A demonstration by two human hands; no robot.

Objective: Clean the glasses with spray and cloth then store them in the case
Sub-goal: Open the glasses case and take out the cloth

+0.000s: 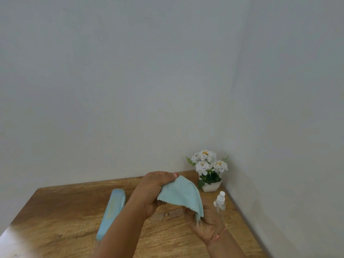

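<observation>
Forearms (119, 231) cross the bottom edge of the frame; head view only. Left hand (155, 191), centre of frame: fingers and thumb clamped on the upper corner of the pale blue-green cloth (180, 195), which hangs spread above the table. Right hand (207, 227), lower right of it, lies palm up under the cloth's lower corner. Its fingers are blurred and half hidden by fabric, so I cannot tell whether they pinch it.

Glasses (175, 213) lie on the wooden table (65, 211), below and between the hands, untouched. Closed blue case (111, 209) lies left of them. Spray bottle (220, 202) stands upright to the right, near a pot of white flowers (209, 170) in the corner.

Judgement: the cloth is being readied for wiping. To do it well, open it flat and lay a single layer over the fingertips. Lift the glasses by the frame, not the lenses. Wipe each lens on both faces with light pressure.
</observation>
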